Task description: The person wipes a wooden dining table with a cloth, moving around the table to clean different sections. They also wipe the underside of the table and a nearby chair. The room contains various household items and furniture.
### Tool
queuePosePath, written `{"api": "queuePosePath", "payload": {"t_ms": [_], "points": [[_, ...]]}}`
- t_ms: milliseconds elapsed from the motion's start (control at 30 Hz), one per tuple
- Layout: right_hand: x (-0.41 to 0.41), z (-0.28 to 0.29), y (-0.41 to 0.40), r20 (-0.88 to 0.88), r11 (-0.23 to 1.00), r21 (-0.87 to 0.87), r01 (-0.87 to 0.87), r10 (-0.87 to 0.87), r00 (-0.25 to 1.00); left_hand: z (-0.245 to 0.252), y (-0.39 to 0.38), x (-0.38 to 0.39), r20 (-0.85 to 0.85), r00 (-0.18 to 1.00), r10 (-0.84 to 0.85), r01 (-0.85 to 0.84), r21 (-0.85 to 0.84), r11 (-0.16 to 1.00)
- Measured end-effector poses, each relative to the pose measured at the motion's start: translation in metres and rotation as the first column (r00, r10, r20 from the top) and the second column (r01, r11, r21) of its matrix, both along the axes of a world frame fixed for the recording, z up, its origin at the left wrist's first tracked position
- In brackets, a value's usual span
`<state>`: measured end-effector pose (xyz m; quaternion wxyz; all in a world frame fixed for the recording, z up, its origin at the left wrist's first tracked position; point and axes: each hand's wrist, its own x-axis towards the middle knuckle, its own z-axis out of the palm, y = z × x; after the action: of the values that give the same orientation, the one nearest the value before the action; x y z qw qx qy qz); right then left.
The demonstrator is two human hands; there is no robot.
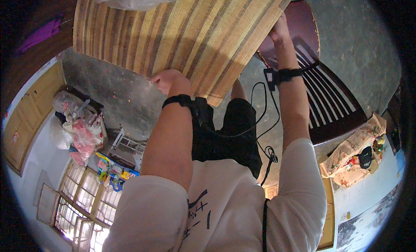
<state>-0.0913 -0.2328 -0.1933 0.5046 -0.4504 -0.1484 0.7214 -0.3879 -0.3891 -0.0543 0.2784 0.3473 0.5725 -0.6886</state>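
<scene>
A striped wood-pattern tabletop (pixel 182 40) slants across the upper part of the view. My left hand (pixel 172 80) is curled over its near edge, fingers bent and pointing left. Farther up on the right, my right hand (pixel 280 30) grips the tabletop's right edge; its fingertips are hidden by the board. On the tabletop, at the top of the view, rests a clear plastic bag (pixel 139 0), partly cut off. Black straps with small devices circle both my wrists, and a black cable (pixel 240 135) hangs between them.
A dark wooden chair (pixel 334 92) with a slatted back stands close to my right arm. Bagged items (pixel 83 128) are piled at the left, near a white metal rack (pixel 126 146). A flowered cloth (pixel 344 154) covers something at the right. The floor (pixel 113 89) is grey concrete.
</scene>
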Motion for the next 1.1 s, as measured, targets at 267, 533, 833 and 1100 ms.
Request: {"api": "queuePosePath", "payload": {"t_ms": [267,533,833,1100], "points": [[-0.035,-0.001,-0.101,-0.066,0.987,-0.159,-0.026,0.015,0.998,0.001,0.004,0.003,-0.002,0.999,-0.035,0.035,-0.006,0.999],[-0.054,0.035,-0.147,-0.098,0.984,-0.162,-0.070,0.054,0.994,0.001,0.004,0.004,-0.005,0.999,-0.051,0.051,-0.017,0.999],[-0.037,0.020,-0.087,0.000,0.996,-0.073,-0.049,0.049,0.999,0.000,0.005,0.004,0.004,0.998,-0.070,0.070,-0.029,0.997],[-0.021,0.039,0.025,-0.080,0.972,0.216,0.093,-0.077,0.994,-0.001,0.004,0.001,0.011,0.997,-0.071,0.071,-0.045,0.996]]}}
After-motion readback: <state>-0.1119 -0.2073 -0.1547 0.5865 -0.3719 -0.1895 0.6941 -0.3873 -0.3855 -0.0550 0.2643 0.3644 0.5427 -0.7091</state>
